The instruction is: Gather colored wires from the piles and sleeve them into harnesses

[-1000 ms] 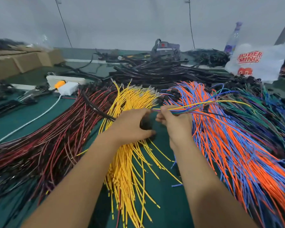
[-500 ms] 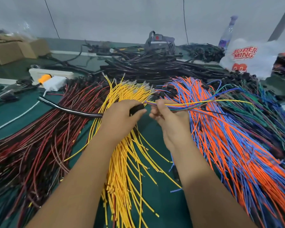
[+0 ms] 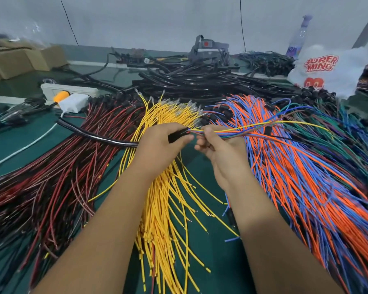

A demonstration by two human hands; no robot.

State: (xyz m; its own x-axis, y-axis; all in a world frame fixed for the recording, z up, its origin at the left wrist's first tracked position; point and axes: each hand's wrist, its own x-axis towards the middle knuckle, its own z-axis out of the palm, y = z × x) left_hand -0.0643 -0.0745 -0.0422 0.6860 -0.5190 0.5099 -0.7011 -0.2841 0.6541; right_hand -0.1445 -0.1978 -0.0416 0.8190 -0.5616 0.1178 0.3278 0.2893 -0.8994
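Observation:
My left hand (image 3: 159, 148) grips the end of a black sleeve tube (image 3: 94, 134) that trails away to the left over the red wires. My right hand (image 3: 219, 149) pinches a thin bundle of mixed colored wires (image 3: 253, 129) just right of the tube's mouth; the bundle's tips sit at the tube opening and its tail runs off to the right. Beneath the hands lie a yellow wire pile (image 3: 164, 209), a red and black wire pile (image 3: 51, 183) on the left, and an orange and blue wire pile (image 3: 306, 183) on the right.
Green and blue wires (image 3: 353, 132) lie at far right. A heap of black sleeve tubes (image 3: 200, 81) fills the back middle. A white power strip (image 3: 68, 90), a cardboard box (image 3: 13, 62), a white plastic bag (image 3: 331, 68) and a bottle (image 3: 300, 35) stand along the back of the green table (image 3: 210, 240).
The black tube has swung out to the left and lies flatter. The hands drew slightly apart, and the wire tips now show at the tube's mouth.

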